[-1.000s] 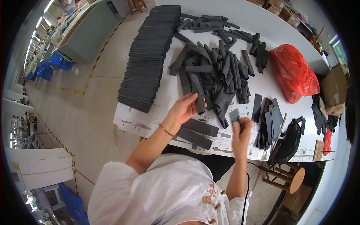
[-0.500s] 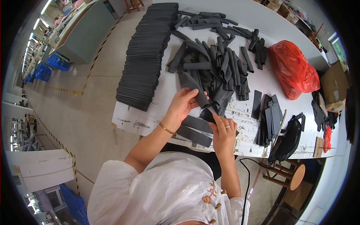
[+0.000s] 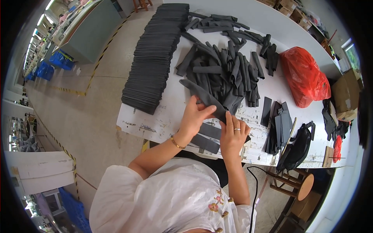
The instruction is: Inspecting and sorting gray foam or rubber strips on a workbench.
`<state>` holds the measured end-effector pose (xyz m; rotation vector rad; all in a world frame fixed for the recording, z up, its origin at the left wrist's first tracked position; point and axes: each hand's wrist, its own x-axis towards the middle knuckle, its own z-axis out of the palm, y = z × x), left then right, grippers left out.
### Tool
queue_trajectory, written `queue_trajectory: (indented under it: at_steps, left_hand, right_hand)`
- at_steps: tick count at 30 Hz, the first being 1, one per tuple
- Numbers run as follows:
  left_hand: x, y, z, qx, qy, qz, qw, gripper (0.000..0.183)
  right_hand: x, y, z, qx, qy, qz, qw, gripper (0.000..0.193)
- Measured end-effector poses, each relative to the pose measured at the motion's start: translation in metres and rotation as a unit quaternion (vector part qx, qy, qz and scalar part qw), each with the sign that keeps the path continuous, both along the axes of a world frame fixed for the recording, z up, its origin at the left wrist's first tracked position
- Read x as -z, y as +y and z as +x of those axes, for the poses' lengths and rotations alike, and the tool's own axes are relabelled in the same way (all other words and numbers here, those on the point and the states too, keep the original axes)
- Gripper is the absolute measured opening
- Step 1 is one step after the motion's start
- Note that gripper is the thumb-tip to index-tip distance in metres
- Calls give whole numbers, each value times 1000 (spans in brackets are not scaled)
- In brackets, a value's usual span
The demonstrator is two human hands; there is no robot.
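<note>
A dark grey fabric strip (image 3: 206, 94) is stretched slantwise between my hands above the table's near half. My left hand (image 3: 197, 118) is closed on its middle, thumb on top and fingers beneath. At the strip's near right end, my right hand (image 3: 234, 134) pinches it between thumb and fingers. Just beyond lies a loose heap of folded dark strips (image 3: 221, 72). Under my wrists, flat dark strips (image 3: 205, 143) rest by the table's front edge, partly covered by my hands. What lies beneath my right fingers is hidden.
A long stack of dark fabric pieces (image 3: 155, 58) lines the table's left side. To the right are a single short strip (image 3: 266, 111), a bundle of strips (image 3: 283, 122), a black bag (image 3: 298, 145) and a red plastic bag (image 3: 305, 77). A wooden stool (image 3: 303, 186) stands below.
The strip has swung straighter, its far end now pointing to the upper left. My left hand has moved slightly nearer me, and the right hand's fingers have closed at the strip's end.
</note>
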<state>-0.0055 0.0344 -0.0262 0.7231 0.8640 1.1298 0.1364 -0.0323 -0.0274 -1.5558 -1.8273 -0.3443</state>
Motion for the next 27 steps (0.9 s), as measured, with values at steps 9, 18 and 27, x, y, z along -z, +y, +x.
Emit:
queue_trajectory:
  at_steps: [9,18,27]
  left_hand:
    - [8,-8,8,108,-203,-88,969,24]
    - [10,2,-6,130,-164,31,977,29]
    - [8,-4,-9,135,-186,-22,973,34]
  right_hand:
    - [19,-4,-32,-81,228,-56,969,42]
    - [13,-20,-16,-105,180,-127,970,33]
    - [-2,-6,-27,-116,163,-70,977,29]
